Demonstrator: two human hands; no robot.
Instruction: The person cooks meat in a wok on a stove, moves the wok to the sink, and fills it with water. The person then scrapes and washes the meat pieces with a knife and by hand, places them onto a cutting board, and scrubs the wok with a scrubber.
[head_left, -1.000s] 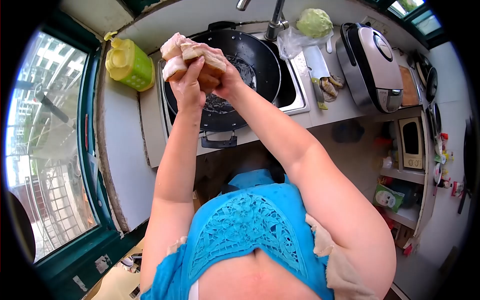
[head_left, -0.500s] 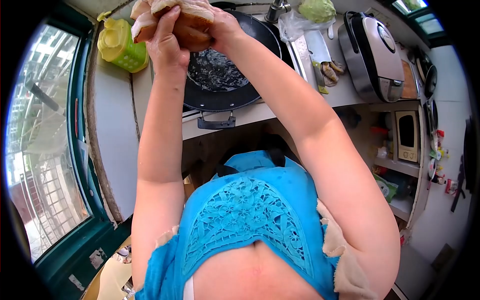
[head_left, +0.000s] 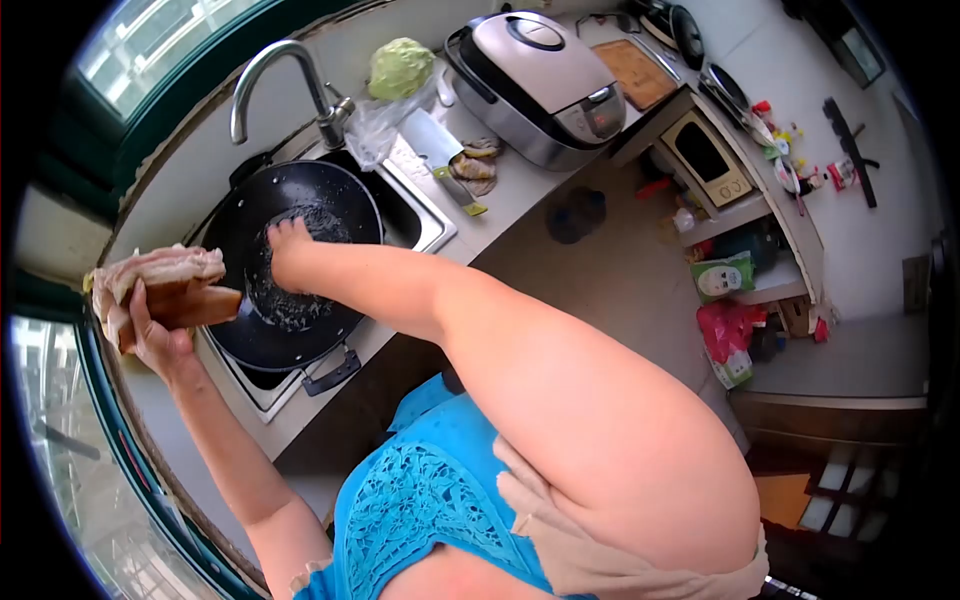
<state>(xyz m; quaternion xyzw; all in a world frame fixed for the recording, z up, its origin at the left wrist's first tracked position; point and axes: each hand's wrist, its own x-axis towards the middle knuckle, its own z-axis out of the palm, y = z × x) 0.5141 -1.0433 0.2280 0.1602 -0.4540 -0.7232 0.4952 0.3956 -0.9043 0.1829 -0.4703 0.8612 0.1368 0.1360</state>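
A slab of pork (head_left: 165,290) with browned skin and pale, fatty meat is gripped in my left hand (head_left: 158,338), at the left edge of the wok. My right hand (head_left: 292,258) reaches into the black wok (head_left: 352,200), over the rippling water (head_left: 290,310) inside. Its fingers look stretched out with nothing in them, and their tips are partly hidden. The wok sits over the metal sink (head_left: 430,232), its front handle (head_left: 332,372) toward me. The curved faucet (head_left: 275,55) stands behind it.
A cleaver (head_left: 432,138) lies beside the sink, with brownish pieces (head_left: 478,165) by its handle. A green cabbage (head_left: 400,68), a plastic bag (head_left: 372,130) and a silver rice cooker (head_left: 545,80) stand farther back. A wooden board (head_left: 635,72) lies past the cooker.
My right hand has let go of the pork and gone down into the wok. The left hand has carried the pork to the left. The view has turned and shifted.
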